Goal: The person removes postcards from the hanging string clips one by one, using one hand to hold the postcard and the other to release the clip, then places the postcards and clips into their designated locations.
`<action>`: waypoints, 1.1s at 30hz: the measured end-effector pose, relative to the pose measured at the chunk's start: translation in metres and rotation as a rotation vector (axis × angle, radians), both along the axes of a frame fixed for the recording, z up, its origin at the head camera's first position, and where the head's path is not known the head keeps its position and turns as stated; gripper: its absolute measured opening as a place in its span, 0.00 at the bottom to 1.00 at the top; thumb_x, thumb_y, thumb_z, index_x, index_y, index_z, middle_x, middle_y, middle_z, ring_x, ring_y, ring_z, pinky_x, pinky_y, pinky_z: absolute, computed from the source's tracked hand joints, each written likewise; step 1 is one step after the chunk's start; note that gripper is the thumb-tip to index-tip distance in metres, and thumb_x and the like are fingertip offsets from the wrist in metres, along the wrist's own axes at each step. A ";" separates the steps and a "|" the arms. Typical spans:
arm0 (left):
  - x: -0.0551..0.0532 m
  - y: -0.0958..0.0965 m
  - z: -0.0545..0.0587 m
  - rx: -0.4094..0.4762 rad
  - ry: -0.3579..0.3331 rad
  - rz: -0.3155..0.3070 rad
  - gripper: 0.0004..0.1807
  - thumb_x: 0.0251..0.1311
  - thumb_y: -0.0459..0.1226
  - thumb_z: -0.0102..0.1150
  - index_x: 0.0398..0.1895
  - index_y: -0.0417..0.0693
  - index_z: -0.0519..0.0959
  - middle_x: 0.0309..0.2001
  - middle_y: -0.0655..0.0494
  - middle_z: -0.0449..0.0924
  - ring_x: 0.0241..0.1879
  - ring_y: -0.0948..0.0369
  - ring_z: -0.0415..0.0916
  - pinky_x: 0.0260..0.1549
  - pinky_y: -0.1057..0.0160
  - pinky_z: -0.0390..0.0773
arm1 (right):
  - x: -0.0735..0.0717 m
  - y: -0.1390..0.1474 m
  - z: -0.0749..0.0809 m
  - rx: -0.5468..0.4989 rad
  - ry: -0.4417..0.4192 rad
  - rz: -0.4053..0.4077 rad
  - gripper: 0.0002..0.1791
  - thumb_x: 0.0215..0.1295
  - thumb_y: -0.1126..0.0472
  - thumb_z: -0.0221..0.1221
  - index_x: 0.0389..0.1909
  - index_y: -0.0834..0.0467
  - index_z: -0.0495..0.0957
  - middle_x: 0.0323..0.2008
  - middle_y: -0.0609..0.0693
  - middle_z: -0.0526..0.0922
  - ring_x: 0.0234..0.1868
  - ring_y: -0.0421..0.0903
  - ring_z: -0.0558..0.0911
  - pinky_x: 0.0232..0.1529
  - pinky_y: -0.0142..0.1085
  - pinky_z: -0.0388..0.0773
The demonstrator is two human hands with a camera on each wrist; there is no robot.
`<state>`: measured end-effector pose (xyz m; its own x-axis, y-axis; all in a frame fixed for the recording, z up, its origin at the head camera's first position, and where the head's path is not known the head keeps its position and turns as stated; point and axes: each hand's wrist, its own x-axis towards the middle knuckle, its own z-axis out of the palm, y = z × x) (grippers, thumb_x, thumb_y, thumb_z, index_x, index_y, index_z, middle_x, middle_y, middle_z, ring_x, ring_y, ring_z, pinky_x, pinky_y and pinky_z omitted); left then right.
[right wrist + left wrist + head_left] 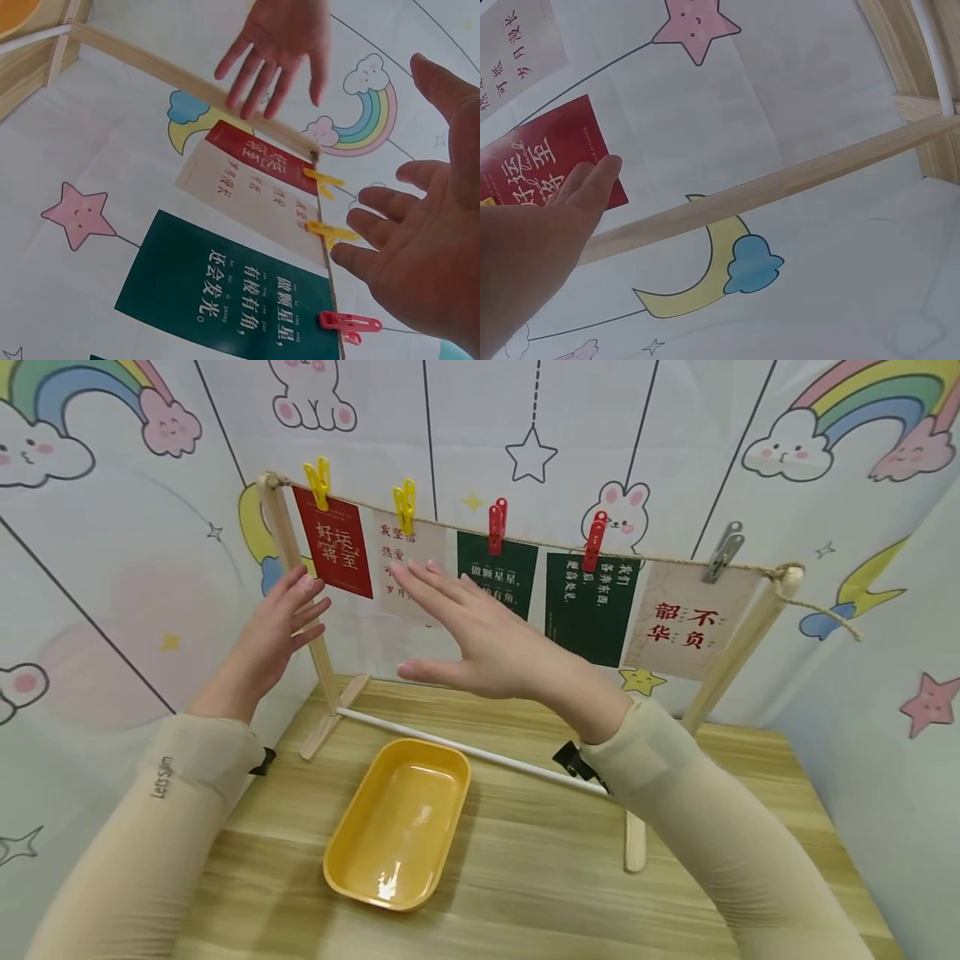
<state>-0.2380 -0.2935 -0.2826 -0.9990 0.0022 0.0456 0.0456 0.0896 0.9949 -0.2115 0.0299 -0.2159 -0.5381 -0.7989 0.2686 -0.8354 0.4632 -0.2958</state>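
Observation:
My left hand [279, 631] is raised beside the left post of a wooden rack, fingers spread and holding nothing. In front of the hanging cards, my right hand [480, 631] reaches leftward with fingers extended and nothing in its grasp. A twine line [442, 525] carries a red card [333, 542], a pale card [389, 599], a green card [517, 567], another green card [577, 627] and a cream card [690, 618]. Holding them are yellow clothespins [405, 507], red clothespins [496, 530] and a grey clothespin [724, 558]. The right hand partly covers the pale card and a green one.
A yellow tray [341, 835] sits on the wood-grain table [540, 877] in front of the rack. Between the rack's feet runs a white rod [480, 753]. Behind and at both sides hang cartoon-printed sheets [480, 435].

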 end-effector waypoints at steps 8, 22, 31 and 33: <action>0.004 0.000 0.026 -0.048 0.069 -0.017 0.48 0.79 0.60 0.49 0.89 0.58 0.37 0.88 0.50 0.44 0.85 0.50 0.48 0.82 0.44 0.50 | -0.006 -0.009 -0.005 -0.029 -0.036 -0.020 0.54 0.73 0.34 0.63 0.89 0.41 0.42 0.87 0.47 0.46 0.87 0.42 0.45 0.84 0.47 0.44; 0.004 0.002 0.066 -0.272 0.152 0.059 0.43 0.80 0.58 0.47 0.89 0.59 0.43 0.87 0.51 0.48 0.83 0.49 0.56 0.79 0.45 0.60 | -0.019 -0.032 -0.018 -0.078 -0.116 -0.001 0.54 0.74 0.36 0.63 0.89 0.43 0.42 0.87 0.42 0.45 0.86 0.44 0.50 0.82 0.50 0.55; 0.004 0.000 0.096 -0.487 0.210 0.158 0.42 0.78 0.58 0.53 0.88 0.66 0.49 0.86 0.57 0.53 0.82 0.50 0.57 0.77 0.47 0.65 | -0.028 -0.052 -0.029 -0.130 -0.182 0.017 0.54 0.75 0.38 0.63 0.89 0.44 0.42 0.87 0.42 0.47 0.85 0.43 0.52 0.83 0.47 0.54; 0.003 0.001 0.101 -0.537 0.211 0.177 0.42 0.77 0.58 0.53 0.88 0.69 0.49 0.86 0.59 0.53 0.83 0.51 0.56 0.77 0.45 0.64 | -0.030 -0.056 -0.033 -0.141 -0.205 0.022 0.54 0.75 0.38 0.63 0.89 0.45 0.42 0.87 0.42 0.46 0.85 0.43 0.51 0.83 0.47 0.53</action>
